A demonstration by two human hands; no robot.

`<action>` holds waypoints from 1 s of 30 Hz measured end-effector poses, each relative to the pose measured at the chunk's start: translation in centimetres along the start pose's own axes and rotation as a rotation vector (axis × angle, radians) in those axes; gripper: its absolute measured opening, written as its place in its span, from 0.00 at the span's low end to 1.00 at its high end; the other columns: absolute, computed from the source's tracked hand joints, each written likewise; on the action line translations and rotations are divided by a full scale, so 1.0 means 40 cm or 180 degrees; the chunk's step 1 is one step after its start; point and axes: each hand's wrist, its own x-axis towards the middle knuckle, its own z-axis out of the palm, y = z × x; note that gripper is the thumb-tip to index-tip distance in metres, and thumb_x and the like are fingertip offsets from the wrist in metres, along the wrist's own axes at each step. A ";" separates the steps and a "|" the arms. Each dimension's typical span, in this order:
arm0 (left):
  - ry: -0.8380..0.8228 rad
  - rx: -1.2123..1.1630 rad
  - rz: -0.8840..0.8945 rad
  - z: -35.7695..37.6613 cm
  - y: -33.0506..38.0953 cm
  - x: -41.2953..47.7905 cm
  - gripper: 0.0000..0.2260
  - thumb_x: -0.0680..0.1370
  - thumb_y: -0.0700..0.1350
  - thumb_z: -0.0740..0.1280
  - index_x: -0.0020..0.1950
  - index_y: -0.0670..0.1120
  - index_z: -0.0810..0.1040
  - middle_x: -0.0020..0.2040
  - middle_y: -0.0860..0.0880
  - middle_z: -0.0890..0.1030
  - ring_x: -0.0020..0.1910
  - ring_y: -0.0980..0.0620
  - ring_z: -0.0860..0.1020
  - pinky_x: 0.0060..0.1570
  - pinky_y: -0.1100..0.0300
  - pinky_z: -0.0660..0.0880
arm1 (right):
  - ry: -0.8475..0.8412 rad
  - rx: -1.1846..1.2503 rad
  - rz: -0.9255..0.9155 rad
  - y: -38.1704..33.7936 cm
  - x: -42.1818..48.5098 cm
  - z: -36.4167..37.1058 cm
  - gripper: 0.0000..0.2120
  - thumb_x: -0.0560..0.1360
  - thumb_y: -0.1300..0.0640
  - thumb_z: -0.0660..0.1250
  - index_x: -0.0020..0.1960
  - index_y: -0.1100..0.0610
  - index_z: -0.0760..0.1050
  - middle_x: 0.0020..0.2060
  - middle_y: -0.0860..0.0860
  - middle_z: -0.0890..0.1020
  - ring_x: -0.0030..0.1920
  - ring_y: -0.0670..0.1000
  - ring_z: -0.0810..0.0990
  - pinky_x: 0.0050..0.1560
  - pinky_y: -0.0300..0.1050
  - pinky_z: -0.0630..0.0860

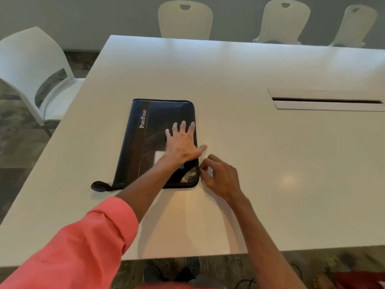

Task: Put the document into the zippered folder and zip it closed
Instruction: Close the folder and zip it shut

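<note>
A black zippered folder (145, 130) marked "PortFolio" lies flat and closed on the white table (250, 163), with a strap loop (99, 186) trailing from its near left corner. My left hand (181, 142) presses flat on the folder's right half, fingers spread. My right hand (218, 176) sits at the folder's right edge near the front corner, thumb and fingers pinched together against that edge; the zipper pull itself is too small to make out. No document is visible outside the folder.
A long cable slot (327, 101) is cut into the table at the right. White chairs stand at the left (35, 80) and along the far side (185, 19). The table's near edge runs just below my forearms.
</note>
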 end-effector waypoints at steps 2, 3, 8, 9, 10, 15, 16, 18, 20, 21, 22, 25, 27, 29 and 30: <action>-0.0046 0.0093 -0.0103 -0.003 0.023 0.014 0.44 0.78 0.65 0.67 0.88 0.47 0.54 0.87 0.39 0.56 0.85 0.32 0.55 0.80 0.28 0.56 | 0.0066 -0.0011 0.0014 0.002 -0.001 0.002 0.06 0.80 0.46 0.69 0.48 0.48 0.79 0.46 0.42 0.79 0.37 0.47 0.79 0.34 0.49 0.79; -0.0062 0.0102 -0.0116 -0.007 0.027 0.017 0.43 0.78 0.62 0.68 0.87 0.46 0.55 0.87 0.39 0.57 0.85 0.31 0.56 0.79 0.27 0.58 | 0.0109 -0.0019 0.0020 0.004 0.000 0.003 0.06 0.80 0.46 0.69 0.48 0.48 0.78 0.46 0.43 0.79 0.37 0.48 0.79 0.33 0.49 0.79; -0.0056 0.0157 0.0010 -0.026 0.018 0.025 0.41 0.77 0.61 0.68 0.85 0.44 0.61 0.85 0.37 0.62 0.83 0.30 0.62 0.76 0.28 0.66 | 0.0284 -0.0085 0.0020 0.007 0.017 0.001 0.07 0.79 0.46 0.69 0.48 0.48 0.79 0.45 0.43 0.79 0.36 0.48 0.77 0.30 0.46 0.77; -0.0043 0.0153 0.0034 -0.029 0.015 0.024 0.41 0.78 0.61 0.68 0.85 0.44 0.62 0.85 0.37 0.62 0.82 0.31 0.62 0.76 0.28 0.67 | 0.0313 -0.0075 0.0020 0.008 0.024 0.000 0.07 0.79 0.45 0.68 0.48 0.48 0.79 0.46 0.43 0.79 0.36 0.48 0.78 0.30 0.46 0.77; -0.0027 0.0147 0.0053 -0.032 0.012 0.023 0.40 0.78 0.62 0.68 0.85 0.44 0.62 0.85 0.38 0.62 0.82 0.31 0.62 0.76 0.29 0.67 | 0.0331 -0.0069 0.0006 0.009 0.032 -0.002 0.08 0.79 0.45 0.68 0.48 0.48 0.79 0.46 0.43 0.79 0.36 0.49 0.79 0.30 0.45 0.77; -0.0026 0.0277 0.0108 -0.034 0.000 0.015 0.39 0.80 0.64 0.65 0.85 0.45 0.62 0.85 0.39 0.63 0.82 0.32 0.64 0.75 0.33 0.70 | 0.0288 -0.0020 -0.0120 0.015 0.047 0.000 0.07 0.80 0.45 0.69 0.49 0.48 0.79 0.47 0.43 0.79 0.36 0.48 0.79 0.31 0.48 0.79; 0.0041 0.0264 0.0123 -0.035 -0.003 0.013 0.36 0.81 0.64 0.63 0.84 0.45 0.65 0.83 0.39 0.66 0.80 0.33 0.67 0.73 0.35 0.72 | 0.0255 -0.0004 -0.0158 0.018 0.041 0.001 0.07 0.80 0.46 0.69 0.48 0.48 0.79 0.47 0.42 0.79 0.36 0.48 0.78 0.31 0.48 0.79; 0.0379 0.0120 0.0114 -0.045 -0.015 0.019 0.30 0.83 0.65 0.60 0.76 0.46 0.76 0.75 0.41 0.76 0.71 0.38 0.76 0.63 0.42 0.78 | 0.0157 0.0015 -0.0224 0.026 0.028 -0.002 0.06 0.81 0.46 0.70 0.48 0.48 0.78 0.47 0.42 0.78 0.37 0.48 0.78 0.32 0.48 0.79; 0.0722 0.0034 -0.0012 -0.054 -0.043 0.046 0.25 0.83 0.63 0.60 0.67 0.45 0.81 0.64 0.42 0.81 0.60 0.43 0.79 0.54 0.48 0.78 | 0.0088 0.0073 -0.0269 0.033 0.021 -0.009 0.05 0.81 0.48 0.70 0.48 0.47 0.77 0.48 0.42 0.78 0.39 0.47 0.78 0.34 0.48 0.78; 0.0784 0.0027 -0.0116 -0.056 -0.063 0.068 0.23 0.84 0.61 0.61 0.67 0.45 0.81 0.63 0.42 0.81 0.59 0.44 0.78 0.53 0.49 0.78 | 0.0069 0.0113 -0.0299 0.036 0.020 -0.010 0.05 0.81 0.48 0.70 0.48 0.48 0.77 0.48 0.42 0.78 0.39 0.47 0.78 0.34 0.47 0.78; 0.0783 0.0038 -0.0211 -0.057 -0.085 0.092 0.22 0.84 0.59 0.63 0.69 0.44 0.79 0.65 0.42 0.80 0.62 0.43 0.76 0.56 0.48 0.77 | 0.0053 0.0146 -0.0332 0.038 0.021 -0.011 0.05 0.81 0.49 0.71 0.49 0.48 0.77 0.48 0.41 0.78 0.39 0.47 0.77 0.34 0.47 0.79; 0.0629 0.0058 -0.0341 -0.054 -0.149 0.167 0.26 0.84 0.56 0.64 0.78 0.44 0.71 0.76 0.40 0.73 0.74 0.39 0.70 0.70 0.40 0.72 | -0.0003 0.0193 -0.0383 0.040 0.028 -0.004 0.05 0.81 0.49 0.71 0.50 0.48 0.77 0.48 0.41 0.78 0.40 0.46 0.77 0.36 0.48 0.80; 0.0571 -0.0042 -0.0297 -0.048 -0.182 0.216 0.29 0.85 0.57 0.63 0.83 0.47 0.66 0.81 0.41 0.67 0.81 0.39 0.63 0.78 0.36 0.64 | -0.0023 0.0186 -0.0339 0.042 0.034 0.004 0.05 0.81 0.47 0.71 0.51 0.47 0.77 0.49 0.40 0.78 0.42 0.47 0.78 0.37 0.48 0.81; 0.0494 -0.0127 -0.0173 -0.047 -0.204 0.268 0.30 0.85 0.59 0.61 0.86 0.50 0.61 0.85 0.43 0.62 0.85 0.41 0.56 0.82 0.36 0.56 | 0.0038 0.0154 -0.0320 0.044 0.042 0.007 0.05 0.81 0.47 0.71 0.50 0.47 0.77 0.49 0.41 0.78 0.42 0.47 0.78 0.36 0.46 0.80; 0.0460 -0.0147 -0.0102 -0.047 -0.211 0.292 0.30 0.86 0.60 0.60 0.87 0.52 0.59 0.86 0.44 0.60 0.86 0.41 0.53 0.83 0.36 0.52 | 0.0082 0.0143 -0.0327 0.042 0.046 0.007 0.05 0.81 0.47 0.71 0.50 0.47 0.78 0.49 0.41 0.78 0.41 0.47 0.78 0.35 0.45 0.79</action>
